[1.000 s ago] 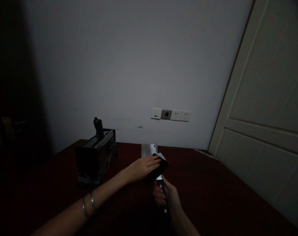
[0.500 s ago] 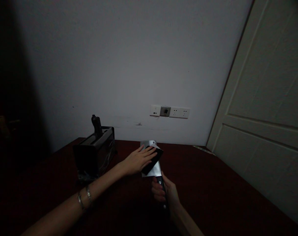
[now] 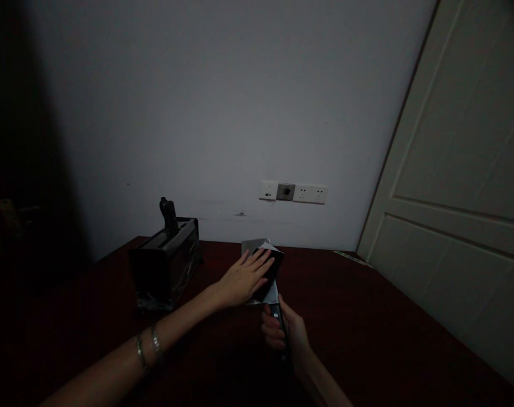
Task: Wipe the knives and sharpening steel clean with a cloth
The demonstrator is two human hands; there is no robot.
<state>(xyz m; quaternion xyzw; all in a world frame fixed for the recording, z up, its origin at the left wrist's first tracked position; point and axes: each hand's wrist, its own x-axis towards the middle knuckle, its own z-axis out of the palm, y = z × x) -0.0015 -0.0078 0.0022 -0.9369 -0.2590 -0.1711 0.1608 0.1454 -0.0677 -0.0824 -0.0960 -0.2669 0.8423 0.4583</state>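
A cleaver lies over the dark red table (image 3: 367,316), its broad steel blade (image 3: 251,246) pointing away from me. My right hand (image 3: 287,333) is wrapped round the cleaver's black handle (image 3: 277,315). My left hand (image 3: 245,278) lies flat, fingers stretched out, pressing a dark cloth (image 3: 272,271) onto the blade. Two bracelets circle my left wrist (image 3: 148,347).
A dark knife block (image 3: 165,263) with one black handle (image 3: 168,213) sticking up stands at the table's back left. White wall sockets (image 3: 293,193) sit on the grey wall behind. A pale door (image 3: 460,186) closes off the right side.
My left hand with the cloth slid along the blade away from me, then shifted slightly right. My right hand kept its grip on the handle.
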